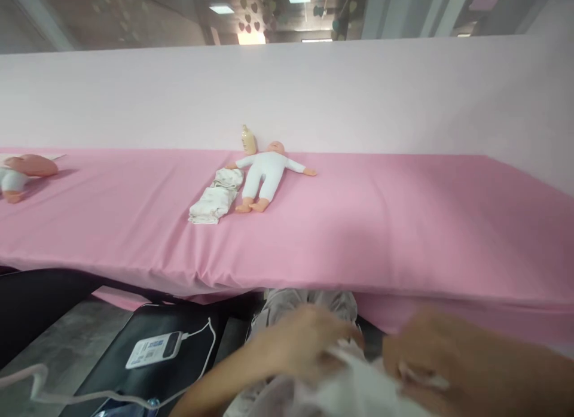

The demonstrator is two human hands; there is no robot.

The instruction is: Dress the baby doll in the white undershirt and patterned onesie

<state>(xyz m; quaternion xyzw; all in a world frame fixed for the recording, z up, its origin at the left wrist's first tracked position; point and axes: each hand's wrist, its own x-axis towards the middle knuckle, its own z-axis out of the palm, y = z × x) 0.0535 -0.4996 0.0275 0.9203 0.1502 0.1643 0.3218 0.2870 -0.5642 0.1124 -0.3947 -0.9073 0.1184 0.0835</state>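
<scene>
Low in the view, over my lap, both my hands are smeared by motion. My left hand (pixel 309 345) is curled on the edge of a white cloth (pixel 359 384). To the right, my right hand (pixel 430 360) is closed, with a bit of white showing between its fingers. Much of the cloth is hidden or cut off by the bottom edge. Farther off on the pink-covered table, a baby doll (pixel 266 169) in a white suit lies on its back, arms spread. Folded pale cloths (pixel 216 197) lie left of it, apart from my hands.
A yellowish bottle (pixel 248 140) stands by the doll's head against the white wall (pixel 287 94). Another doll (pixel 31 166) is partly visible at far left. Below the pink table cover (pixel 403 243), a white device (pixel 155 349) with a cable lies on a black seat (pixel 121 345).
</scene>
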